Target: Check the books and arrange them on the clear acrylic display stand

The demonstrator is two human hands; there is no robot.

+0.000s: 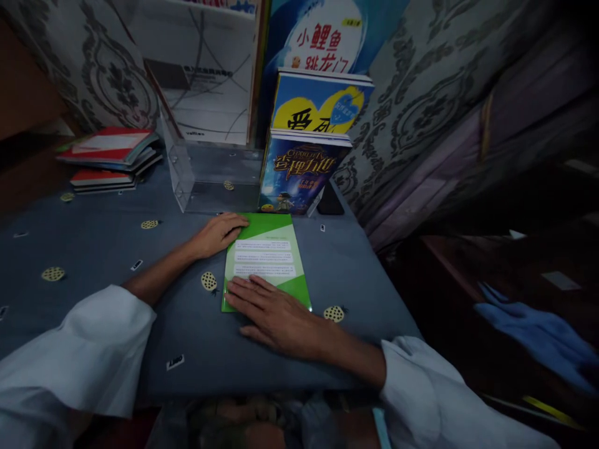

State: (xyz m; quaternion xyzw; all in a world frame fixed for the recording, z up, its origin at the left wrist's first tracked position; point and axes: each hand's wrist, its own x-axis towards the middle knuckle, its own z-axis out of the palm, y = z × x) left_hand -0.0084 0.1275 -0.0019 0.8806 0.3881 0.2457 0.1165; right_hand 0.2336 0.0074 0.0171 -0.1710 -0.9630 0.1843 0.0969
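Observation:
A green booklet with white text panels lies flat on the table, its print upside down to me. My left hand rests at its far left corner, fingers stretched over the cover's edge. Across the near part of the booklet lies my right hand, palm down, fingers extended and slightly spread. Neither hand grips anything. Just beyond the booklet stands a dark blue book with gold lettering, in front of a blue and yellow book.
A clear acrylic stand holds a large white book at the back. Several red-covered books are stacked at the far left. A dark flat object lies right of the blue book. The patterned tablecloth ends at a right edge.

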